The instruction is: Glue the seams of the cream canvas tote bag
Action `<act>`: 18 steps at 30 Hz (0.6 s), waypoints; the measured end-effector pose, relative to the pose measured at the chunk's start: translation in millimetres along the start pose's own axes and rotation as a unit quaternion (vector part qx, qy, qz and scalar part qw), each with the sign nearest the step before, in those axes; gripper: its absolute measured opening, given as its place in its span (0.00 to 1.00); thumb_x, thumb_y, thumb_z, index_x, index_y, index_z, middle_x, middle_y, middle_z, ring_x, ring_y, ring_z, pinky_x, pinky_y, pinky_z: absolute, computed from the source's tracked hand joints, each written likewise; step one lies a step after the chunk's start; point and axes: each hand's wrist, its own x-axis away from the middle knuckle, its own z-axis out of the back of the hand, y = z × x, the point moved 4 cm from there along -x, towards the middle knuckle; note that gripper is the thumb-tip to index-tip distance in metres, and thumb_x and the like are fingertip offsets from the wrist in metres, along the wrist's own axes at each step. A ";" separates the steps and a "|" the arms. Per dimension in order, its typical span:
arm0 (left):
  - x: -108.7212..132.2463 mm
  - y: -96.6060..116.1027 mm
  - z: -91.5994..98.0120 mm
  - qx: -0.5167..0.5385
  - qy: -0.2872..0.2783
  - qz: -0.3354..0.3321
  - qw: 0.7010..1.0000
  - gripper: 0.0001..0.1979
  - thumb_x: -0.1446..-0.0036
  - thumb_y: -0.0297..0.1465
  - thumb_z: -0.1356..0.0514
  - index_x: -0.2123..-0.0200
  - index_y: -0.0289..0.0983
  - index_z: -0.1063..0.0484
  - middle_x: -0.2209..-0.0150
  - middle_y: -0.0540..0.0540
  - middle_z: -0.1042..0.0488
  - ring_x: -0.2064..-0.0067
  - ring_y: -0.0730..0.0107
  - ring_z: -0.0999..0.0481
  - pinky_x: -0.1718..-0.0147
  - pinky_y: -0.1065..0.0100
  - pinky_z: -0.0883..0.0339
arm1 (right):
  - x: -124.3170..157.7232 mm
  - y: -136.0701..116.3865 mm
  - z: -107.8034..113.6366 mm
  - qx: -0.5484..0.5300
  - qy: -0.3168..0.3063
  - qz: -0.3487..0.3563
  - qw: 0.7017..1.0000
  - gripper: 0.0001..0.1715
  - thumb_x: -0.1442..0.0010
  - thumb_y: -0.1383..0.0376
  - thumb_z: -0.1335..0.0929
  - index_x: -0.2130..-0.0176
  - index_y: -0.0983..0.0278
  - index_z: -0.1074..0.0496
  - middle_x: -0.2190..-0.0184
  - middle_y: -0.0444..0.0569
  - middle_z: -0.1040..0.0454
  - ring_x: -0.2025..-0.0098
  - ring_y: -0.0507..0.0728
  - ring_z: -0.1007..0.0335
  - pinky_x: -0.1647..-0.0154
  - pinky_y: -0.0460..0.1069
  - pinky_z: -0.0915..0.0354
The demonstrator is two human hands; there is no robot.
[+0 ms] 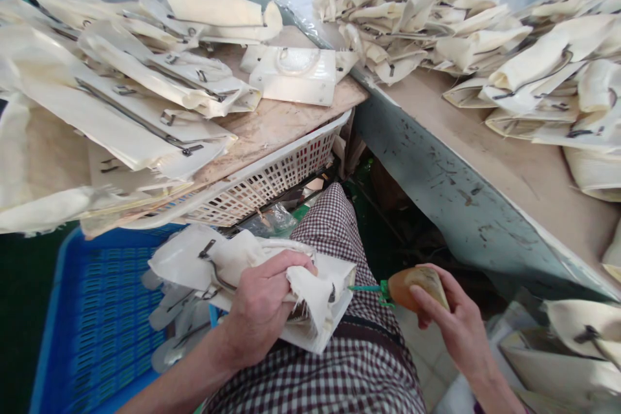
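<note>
Checked trousers (334,362) lay under the cream bag (272,284); it looked light and soft. Left hand (262,307) fingers clenched its folded edge; right hand (451,323) fingers gripped a brown bottle (412,288) beside the bag.

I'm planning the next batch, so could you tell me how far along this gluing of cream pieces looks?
Possibly done: cream pieces in the blue crate; I cannot tell. In hand: the left hand grips a folded cream piece on the lap; the right hand points an applicator bottle at its edge. Left: big piles on both tables.

White basket (272,174) beside a blue crate (97,310).
</note>
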 end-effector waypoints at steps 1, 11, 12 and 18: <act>-0.1 0.5 0.0 -0.001 0.000 0.002 1.000 0.09 0.33 0.23 0.45 0.62 0.35 0.24 0.62 0.44 0.20 0.60 0.70 0.19 0.60 0.73 0.25 | -0.4 1.3 0.7 -0.012 -0.001 -0.001 1.000 0.35 0.50 0.47 0.21 0.51 0.64 0.27 0.72 0.45 0.25 0.82 0.56 0.35 0.81 0.50 0.33; 23.7 3.6 -3.4 -0.007 0.002 0.022 1.000 0.08 0.35 0.22 0.43 0.59 0.37 0.24 0.59 0.45 0.20 0.58 0.70 0.18 0.56 0.74 0.25 | 13.3 -0.6 4.3 -0.026 0.005 -0.011 1.000 0.34 0.46 0.47 0.22 0.49 0.64 0.27 0.71 0.46 0.24 0.81 0.56 0.35 0.82 0.49 0.33; 27.0 2.6 -3.9 -0.006 0.003 0.028 1.000 0.08 0.35 0.22 0.43 0.59 0.38 0.24 0.58 0.45 0.20 0.57 0.70 0.18 0.55 0.73 0.25 | 13.8 -3.0 3.8 -0.006 0.006 -0.013 1.000 0.36 0.47 0.46 0.22 0.49 0.64 0.28 0.71 0.46 0.24 0.81 0.56 0.34 0.81 0.50 0.32; 33.3 0.0 -8.1 0.004 0.019 0.011 1.000 0.09 0.33 0.24 0.45 0.58 0.38 0.25 0.58 0.45 0.21 0.58 0.69 0.19 0.55 0.72 0.25 | 13.3 -7.9 0.3 0.017 -0.012 -0.033 0.999 0.39 0.48 0.44 0.22 0.48 0.65 0.29 0.73 0.46 0.24 0.81 0.57 0.33 0.80 0.50 0.32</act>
